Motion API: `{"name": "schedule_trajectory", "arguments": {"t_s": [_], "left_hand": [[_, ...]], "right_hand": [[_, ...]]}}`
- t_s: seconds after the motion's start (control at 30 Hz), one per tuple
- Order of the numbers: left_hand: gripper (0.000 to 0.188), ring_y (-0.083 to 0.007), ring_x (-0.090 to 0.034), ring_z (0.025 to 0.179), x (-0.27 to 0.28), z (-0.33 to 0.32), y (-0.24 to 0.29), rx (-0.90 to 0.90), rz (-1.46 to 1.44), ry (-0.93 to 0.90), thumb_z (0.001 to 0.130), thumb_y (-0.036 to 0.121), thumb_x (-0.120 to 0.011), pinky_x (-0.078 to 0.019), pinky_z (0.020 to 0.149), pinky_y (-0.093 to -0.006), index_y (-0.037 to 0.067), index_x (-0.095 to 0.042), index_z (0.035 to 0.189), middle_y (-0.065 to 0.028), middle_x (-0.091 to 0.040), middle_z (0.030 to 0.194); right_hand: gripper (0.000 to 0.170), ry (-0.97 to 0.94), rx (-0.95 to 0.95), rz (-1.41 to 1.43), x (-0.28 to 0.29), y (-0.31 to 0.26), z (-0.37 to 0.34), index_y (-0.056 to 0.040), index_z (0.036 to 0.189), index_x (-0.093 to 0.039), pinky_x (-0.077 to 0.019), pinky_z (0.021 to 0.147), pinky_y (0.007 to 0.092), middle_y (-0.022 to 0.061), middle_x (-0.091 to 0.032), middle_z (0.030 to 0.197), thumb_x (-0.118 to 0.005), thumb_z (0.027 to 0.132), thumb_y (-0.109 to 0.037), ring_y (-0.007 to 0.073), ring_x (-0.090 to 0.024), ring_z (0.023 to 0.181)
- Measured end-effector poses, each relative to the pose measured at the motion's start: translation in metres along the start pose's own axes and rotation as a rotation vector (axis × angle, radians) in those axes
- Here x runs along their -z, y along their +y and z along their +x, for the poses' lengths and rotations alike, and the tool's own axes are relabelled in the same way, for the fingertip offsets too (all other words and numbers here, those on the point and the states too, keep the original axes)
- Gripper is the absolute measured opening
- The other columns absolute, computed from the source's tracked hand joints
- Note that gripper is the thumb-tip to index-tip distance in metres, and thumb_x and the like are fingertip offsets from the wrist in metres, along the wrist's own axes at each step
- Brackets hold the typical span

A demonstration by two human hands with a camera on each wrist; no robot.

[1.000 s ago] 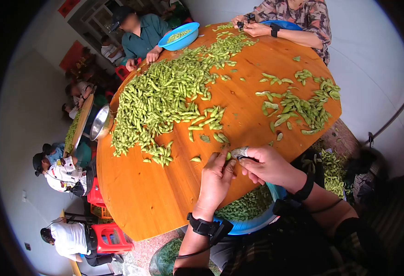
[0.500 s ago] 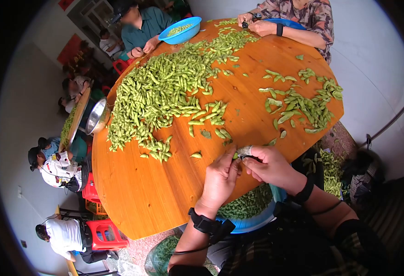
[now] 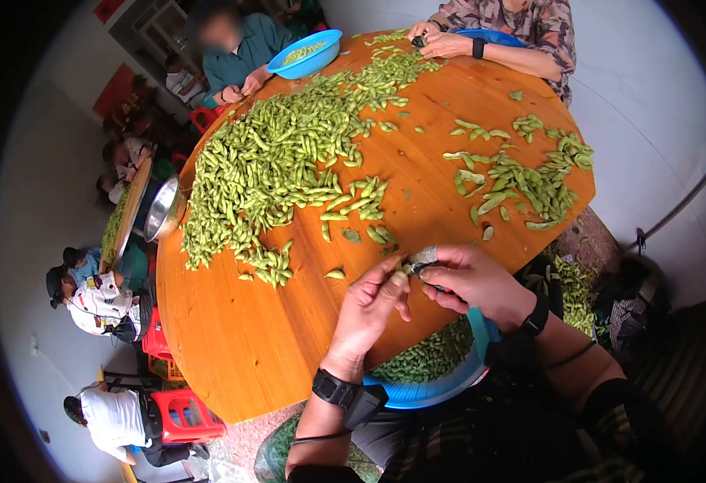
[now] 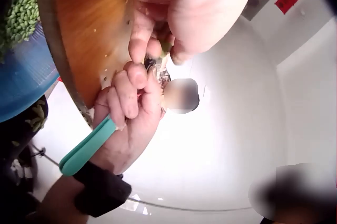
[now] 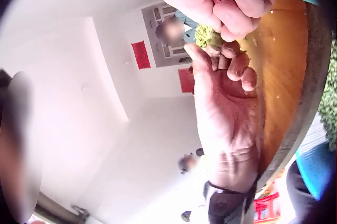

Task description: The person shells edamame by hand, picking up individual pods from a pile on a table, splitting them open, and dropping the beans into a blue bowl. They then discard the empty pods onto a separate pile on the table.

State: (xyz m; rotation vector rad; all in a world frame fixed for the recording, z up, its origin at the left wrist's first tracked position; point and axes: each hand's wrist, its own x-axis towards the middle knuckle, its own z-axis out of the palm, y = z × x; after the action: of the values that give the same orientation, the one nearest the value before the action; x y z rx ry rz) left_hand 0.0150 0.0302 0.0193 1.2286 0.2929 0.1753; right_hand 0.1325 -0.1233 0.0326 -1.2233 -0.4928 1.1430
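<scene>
My left hand [image 3: 366, 302] pinches a green soybean pod [image 4: 166, 46] between thumb and fingertips, over the table's near edge. Right up against it is my right hand [image 3: 481, 282], its thumb wearing a grey woven cover [image 3: 425, 255]. The right fingers curl round a tool with a flat teal handle [image 4: 87, 147], which sticks out below the palm; its working end is hidden at the pod. Under the hands, partly below the tabletop, a blue basin [image 3: 425, 396] holds shelled green beans [image 3: 429, 354].
A large heap of pods [image 3: 264, 169] covers the wooden table's [image 3: 240, 346] far left. Flattened pods [image 3: 538, 189] are spread at the right. Two people sit across, near a blue bowl [image 3: 312, 60]. A steel basin [image 3: 162, 211] and red stool [image 3: 184, 414] stand left.
My left fingers and thumb have spread a little and shifted round the pod, while the right hand stays beside them. The seated person in teal has brought both hands together.
</scene>
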Motion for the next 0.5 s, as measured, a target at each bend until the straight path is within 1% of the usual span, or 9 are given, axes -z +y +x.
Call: {"name": "schedule_trajectory", "arguments": {"t_s": [0.03,0.07,0.1,0.13,0.2,0.33,0.4,0.43,0.5], "left_hand": [[0.031,-0.0086,-0.056,0.061,-0.003,0.001,-0.003,-0.059,0.144,0.012,0.097,0.007,-0.052,-0.0493,0.055,-0.0214,-0.002,-0.053,0.127,-0.0041,-0.063,0.091],[0.031,-0.0099,-0.058,0.062,-0.003,0.001,-0.006,-0.118,0.288,0.026,0.098,0.007,-0.051,-0.0499,0.055,-0.0213,-0.002,-0.053,0.127,-0.0065,-0.064,0.093],[0.031,-0.0099,-0.058,0.062,-0.002,0.000,-0.007,-0.117,0.287,0.029,0.098,0.007,-0.051,-0.0499,0.055,-0.0213,-0.002,-0.053,0.127,-0.0065,-0.064,0.093],[0.029,-0.0096,-0.059,0.063,0.000,0.000,-0.009,-0.116,0.272,0.042,0.097,0.004,-0.050,-0.0497,0.055,-0.0217,-0.002,-0.053,0.126,-0.0064,-0.065,0.093],[0.028,-0.0094,-0.059,0.064,0.002,0.000,-0.010,-0.112,0.256,0.057,0.097,0.002,-0.050,-0.0494,0.055,-0.0221,-0.002,-0.054,0.125,-0.0064,-0.065,0.094],[0.026,-0.0104,-0.061,0.065,-0.003,0.000,-0.009,-0.131,0.256,0.083,0.095,-0.002,-0.044,-0.0497,0.056,-0.0223,-0.003,-0.054,0.120,-0.0060,-0.064,0.087],[0.026,-0.0105,-0.060,0.065,-0.002,0.001,-0.010,-0.116,0.218,0.096,0.095,-0.003,-0.042,-0.0495,0.056,-0.0222,-0.003,-0.054,0.118,-0.0054,-0.064,0.085],[0.026,-0.0104,-0.060,0.064,0.001,0.003,-0.013,-0.135,0.225,0.084,0.094,-0.003,-0.041,-0.0492,0.056,-0.0222,-0.003,-0.054,0.118,-0.0055,-0.064,0.084],[0.026,-0.0102,-0.059,0.064,0.002,0.003,-0.016,-0.157,0.232,0.072,0.094,-0.003,-0.041,-0.0488,0.056,-0.0221,-0.003,-0.053,0.117,-0.0056,-0.063,0.084]], "right_hand": [[0.014,0.001,0.000,-0.001,-0.002,-0.001,-0.001,-0.0019,0.104,-0.059,-0.0313,0.044,0.0185,-0.0014,-0.054,0.071,-0.050,0.097,-0.011,0.0028,-0.043,0.050],[0.012,0.000,0.041,-0.012,-0.007,-0.001,-0.002,-0.0010,0.100,-0.058,-0.0317,0.043,0.0191,-0.0011,-0.054,0.070,-0.050,0.096,-0.009,0.0031,-0.043,0.049],[0.011,-0.002,0.079,-0.023,-0.010,0.000,-0.003,-0.0002,0.096,-0.058,-0.0322,0.042,0.0197,-0.0009,-0.054,0.069,-0.049,0.095,-0.007,0.0033,-0.043,0.047],[0.011,-0.004,0.076,-0.023,-0.011,0.002,-0.003,-0.0002,0.096,-0.058,-0.0322,0.042,0.0197,-0.0009,-0.054,0.069,-0.049,0.095,-0.007,0.0033,-0.043,0.047],[0.014,0.029,0.102,-0.058,-0.012,0.007,-0.002,-0.0001,0.101,-0.060,-0.0336,0.042,0.0204,-0.0007,-0.054,0.067,-0.049,0.095,-0.006,0.0036,-0.044,0.048],[0.017,0.079,0.112,-0.094,-0.015,0.015,0.002,0.0001,0.107,-0.060,-0.0346,0.042,0.0203,-0.0001,-0.054,0.067,-0.049,0.094,-0.004,0.0034,-0.044,0.048],[0.019,0.120,0.203,-0.227,-0.015,0.018,0.001,0.0008,0.108,-0.061,-0.0400,0.047,0.0217,0.0004,-0.057,0.069,-0.050,0.093,-0.003,0.0046,-0.049,0.053],[0.019,0.118,0.202,-0.228,-0.018,0.018,-0.001,0.0008,0.108,-0.061,-0.0400,0.047,0.0217,0.0004,-0.057,0.069,-0.050,0.093,-0.003,0.0046,-0.049,0.053],[0.020,0.179,0.328,-0.262,-0.026,0.016,-0.004,0.0032,0.107,-0.061,-0.0452,0.054,0.0245,0.0011,-0.059,0.071,-0.052,0.091,-0.001,0.0061,-0.053,0.060]]}}
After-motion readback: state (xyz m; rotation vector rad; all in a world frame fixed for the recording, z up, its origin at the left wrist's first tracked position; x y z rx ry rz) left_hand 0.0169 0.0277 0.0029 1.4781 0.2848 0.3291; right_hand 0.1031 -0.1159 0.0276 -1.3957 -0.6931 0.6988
